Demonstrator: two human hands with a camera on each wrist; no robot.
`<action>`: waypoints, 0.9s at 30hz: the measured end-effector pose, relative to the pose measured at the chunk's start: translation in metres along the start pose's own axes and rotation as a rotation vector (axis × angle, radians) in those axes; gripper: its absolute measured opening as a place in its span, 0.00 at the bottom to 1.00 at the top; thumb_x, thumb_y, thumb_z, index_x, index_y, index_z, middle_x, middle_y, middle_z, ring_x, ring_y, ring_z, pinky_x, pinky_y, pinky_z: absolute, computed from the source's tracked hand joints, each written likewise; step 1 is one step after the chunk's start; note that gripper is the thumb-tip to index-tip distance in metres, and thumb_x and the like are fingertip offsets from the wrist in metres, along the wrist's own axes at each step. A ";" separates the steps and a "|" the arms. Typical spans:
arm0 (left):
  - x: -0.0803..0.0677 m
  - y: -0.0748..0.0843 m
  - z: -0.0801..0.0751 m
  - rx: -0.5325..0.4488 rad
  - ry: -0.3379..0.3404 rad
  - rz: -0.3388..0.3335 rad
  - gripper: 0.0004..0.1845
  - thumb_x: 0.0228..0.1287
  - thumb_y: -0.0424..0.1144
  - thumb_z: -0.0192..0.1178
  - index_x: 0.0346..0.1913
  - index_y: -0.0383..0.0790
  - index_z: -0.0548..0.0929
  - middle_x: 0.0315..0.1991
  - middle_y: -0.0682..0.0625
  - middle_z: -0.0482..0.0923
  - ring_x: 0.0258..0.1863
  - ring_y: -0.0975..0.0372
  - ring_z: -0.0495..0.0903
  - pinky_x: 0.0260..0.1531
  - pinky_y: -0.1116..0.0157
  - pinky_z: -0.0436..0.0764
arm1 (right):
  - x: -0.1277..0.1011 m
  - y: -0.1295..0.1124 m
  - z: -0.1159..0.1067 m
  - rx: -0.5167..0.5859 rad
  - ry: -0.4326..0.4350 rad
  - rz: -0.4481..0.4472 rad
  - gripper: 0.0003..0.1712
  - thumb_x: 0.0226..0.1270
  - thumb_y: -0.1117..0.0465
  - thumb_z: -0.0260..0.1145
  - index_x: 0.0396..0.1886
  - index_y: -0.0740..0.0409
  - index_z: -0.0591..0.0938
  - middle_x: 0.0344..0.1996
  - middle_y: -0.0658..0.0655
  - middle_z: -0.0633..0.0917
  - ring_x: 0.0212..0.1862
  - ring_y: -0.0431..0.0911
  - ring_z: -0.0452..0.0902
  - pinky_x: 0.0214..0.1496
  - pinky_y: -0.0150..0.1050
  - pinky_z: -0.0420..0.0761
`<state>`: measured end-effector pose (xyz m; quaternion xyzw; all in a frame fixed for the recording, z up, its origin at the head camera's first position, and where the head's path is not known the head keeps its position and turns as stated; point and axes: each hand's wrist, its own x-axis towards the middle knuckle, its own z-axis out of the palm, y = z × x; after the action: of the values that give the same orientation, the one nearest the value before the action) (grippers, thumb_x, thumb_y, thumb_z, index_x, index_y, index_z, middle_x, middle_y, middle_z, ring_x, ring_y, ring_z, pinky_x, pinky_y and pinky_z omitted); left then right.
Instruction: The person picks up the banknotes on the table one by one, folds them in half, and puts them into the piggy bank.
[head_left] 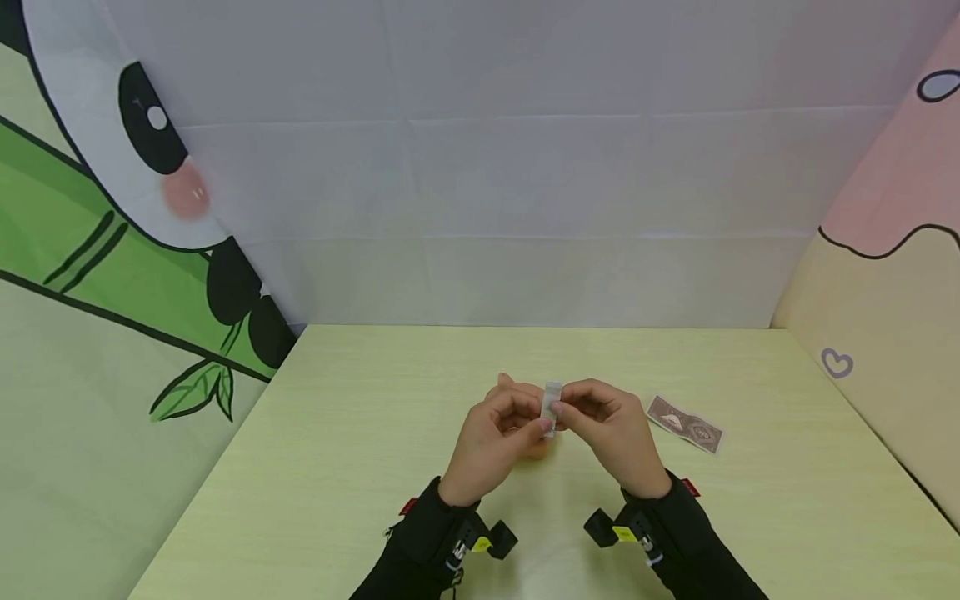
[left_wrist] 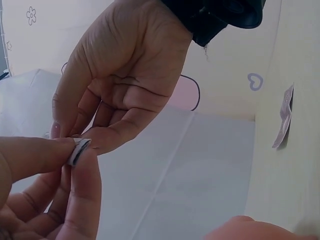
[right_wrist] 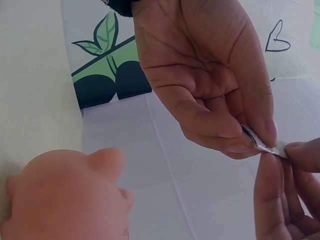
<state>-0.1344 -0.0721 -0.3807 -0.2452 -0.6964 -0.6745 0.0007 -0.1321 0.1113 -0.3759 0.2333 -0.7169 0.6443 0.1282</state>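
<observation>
**Pale strip pinched midair**

Pink figure mostly masked from above; strip markings unreadable. Left grip at eight o'clock and right grip at four both pinch the strip, thumb against fingers. Patterned note at three o'clock on the table.

My right hand, at lower right, pinches thin pale strip between thumb and fingertips. My left hand, at top beside black sleeve, pinches strip's other end. Rounded pink toy at lower left, apart from both hands. Behind: white cloth, printed green leaves, heart outline.
</observation>
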 end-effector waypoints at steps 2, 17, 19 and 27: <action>0.000 -0.001 0.000 0.004 0.001 0.005 0.07 0.65 0.31 0.63 0.42 0.31 0.81 0.47 0.39 0.72 0.37 0.66 0.82 0.38 0.67 0.86 | 0.000 0.001 0.000 0.005 -0.002 -0.005 0.07 0.66 0.71 0.65 0.42 0.70 0.82 0.33 0.43 0.84 0.32 0.39 0.83 0.39 0.33 0.85; 0.001 -0.002 0.000 0.066 0.035 0.049 0.06 0.64 0.33 0.65 0.41 0.35 0.83 0.48 0.42 0.77 0.44 0.62 0.76 0.39 0.72 0.82 | 0.001 -0.001 0.001 0.011 0.002 -0.050 0.06 0.66 0.72 0.63 0.41 0.71 0.81 0.32 0.46 0.84 0.31 0.39 0.83 0.38 0.32 0.84; 0.001 -0.001 -0.001 0.072 0.033 0.060 0.07 0.64 0.34 0.65 0.42 0.36 0.83 0.48 0.43 0.77 0.45 0.62 0.77 0.41 0.71 0.82 | 0.001 -0.001 0.001 0.011 0.005 -0.050 0.06 0.66 0.72 0.64 0.41 0.70 0.81 0.32 0.46 0.84 0.31 0.40 0.83 0.38 0.32 0.84; 0.003 0.000 -0.010 0.092 0.062 0.114 0.14 0.65 0.34 0.64 0.52 0.34 0.80 0.50 0.40 0.80 0.50 0.50 0.81 0.50 0.64 0.83 | 0.002 0.003 -0.002 0.026 -0.002 -0.066 0.06 0.67 0.73 0.63 0.42 0.71 0.80 0.34 0.44 0.83 0.32 0.39 0.83 0.39 0.35 0.85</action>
<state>-0.1400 -0.0808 -0.3787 -0.2631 -0.7111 -0.6480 0.0718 -0.1354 0.1130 -0.3774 0.2590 -0.7005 0.6489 0.1454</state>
